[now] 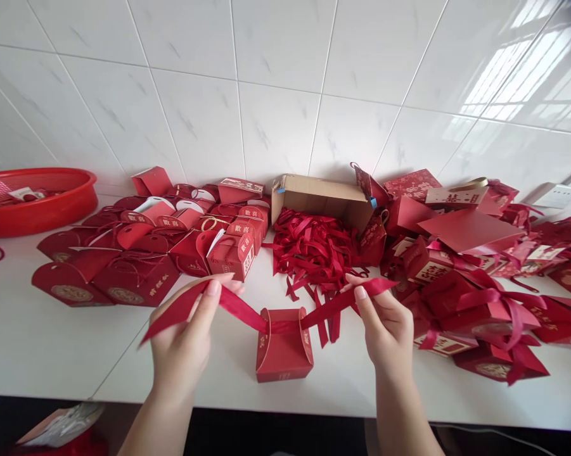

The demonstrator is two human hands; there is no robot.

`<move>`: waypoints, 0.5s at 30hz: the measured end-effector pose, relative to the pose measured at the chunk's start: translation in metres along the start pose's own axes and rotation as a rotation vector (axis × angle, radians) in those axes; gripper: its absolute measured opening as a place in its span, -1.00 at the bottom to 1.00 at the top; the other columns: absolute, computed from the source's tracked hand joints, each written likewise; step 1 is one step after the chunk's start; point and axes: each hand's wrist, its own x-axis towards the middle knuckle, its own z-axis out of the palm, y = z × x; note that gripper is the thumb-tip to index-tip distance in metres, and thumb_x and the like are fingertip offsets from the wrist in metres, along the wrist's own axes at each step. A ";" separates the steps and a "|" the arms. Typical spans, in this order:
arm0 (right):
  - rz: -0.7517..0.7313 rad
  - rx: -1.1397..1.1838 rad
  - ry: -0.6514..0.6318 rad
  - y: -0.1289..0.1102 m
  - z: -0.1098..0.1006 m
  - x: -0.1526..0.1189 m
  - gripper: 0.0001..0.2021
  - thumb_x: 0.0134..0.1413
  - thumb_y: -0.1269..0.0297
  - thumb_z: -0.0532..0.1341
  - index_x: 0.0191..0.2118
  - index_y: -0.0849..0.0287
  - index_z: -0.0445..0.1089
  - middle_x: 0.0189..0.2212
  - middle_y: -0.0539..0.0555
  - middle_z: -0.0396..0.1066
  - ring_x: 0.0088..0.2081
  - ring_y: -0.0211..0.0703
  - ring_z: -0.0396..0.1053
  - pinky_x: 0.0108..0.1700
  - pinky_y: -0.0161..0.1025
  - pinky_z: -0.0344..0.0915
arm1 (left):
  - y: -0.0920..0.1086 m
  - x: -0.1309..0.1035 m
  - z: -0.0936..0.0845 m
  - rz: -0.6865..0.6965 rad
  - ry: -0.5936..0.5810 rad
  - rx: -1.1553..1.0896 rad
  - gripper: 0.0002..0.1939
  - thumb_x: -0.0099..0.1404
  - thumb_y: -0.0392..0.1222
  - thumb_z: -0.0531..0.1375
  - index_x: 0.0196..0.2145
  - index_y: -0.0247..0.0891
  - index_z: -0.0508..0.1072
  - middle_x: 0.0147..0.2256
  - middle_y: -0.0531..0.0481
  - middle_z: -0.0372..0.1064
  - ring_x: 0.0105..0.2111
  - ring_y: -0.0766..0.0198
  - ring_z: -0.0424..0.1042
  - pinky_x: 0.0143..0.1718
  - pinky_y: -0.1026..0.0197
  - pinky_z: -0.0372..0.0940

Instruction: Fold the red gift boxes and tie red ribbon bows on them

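Observation:
A small red box (284, 358) stands near the table's front edge, between my hands. A red ribbon (240, 309) runs through the top of its two side flaps, with one end out on each side. My left hand (185, 329) pinches the left end between thumb and fingers, and its tip hangs past the hand. The right end is pinched in my right hand (384, 323), raised to about the same height. Behind the box, a heap of loose red ribbons (314, 244) spills from a cardboard carton (323, 188) lying on its side.
Rows of red boxes (137, 278) stand on the left of the white table (228, 386). Many boxes, some with ribbon bows (513, 310), are piled on the right. A red plastic basket (38, 212) sits at the far left. A tiled wall rises behind.

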 end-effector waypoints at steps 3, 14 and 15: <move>0.028 0.091 -0.043 -0.012 0.011 0.011 -0.75 0.20 0.13 0.24 -0.13 0.15 0.53 -0.37 0.10 0.54 -0.32 -0.11 0.47 -0.31 -0.21 0.42 | 0.010 0.004 0.011 0.040 -0.130 -0.061 -0.71 0.26 0.04 0.22 -0.37 -0.23 0.58 -0.46 -0.02 0.53 -0.32 0.11 0.53 -0.23 0.13 0.40; -0.021 0.218 -0.590 -0.054 0.045 0.034 -0.76 0.28 0.14 0.12 -0.23 0.17 0.44 -0.45 0.00 0.34 -0.47 -0.31 0.27 -0.38 -0.33 0.30 | 0.044 0.002 0.045 0.151 -0.433 -0.013 -0.69 0.28 -0.07 0.17 -0.56 -0.21 0.52 -0.58 0.01 0.44 -0.52 0.23 0.44 -0.42 0.24 0.35; -0.058 0.191 -0.624 -0.055 0.046 0.033 -0.77 0.27 0.14 0.13 -0.27 0.17 0.43 -0.45 0.00 0.32 -0.44 -0.30 0.26 -0.37 -0.33 0.29 | 0.044 0.002 0.046 0.140 -0.452 -0.015 -0.69 0.27 -0.07 0.19 -0.58 -0.21 0.49 -0.60 0.02 0.42 -0.54 0.24 0.41 -0.45 0.25 0.33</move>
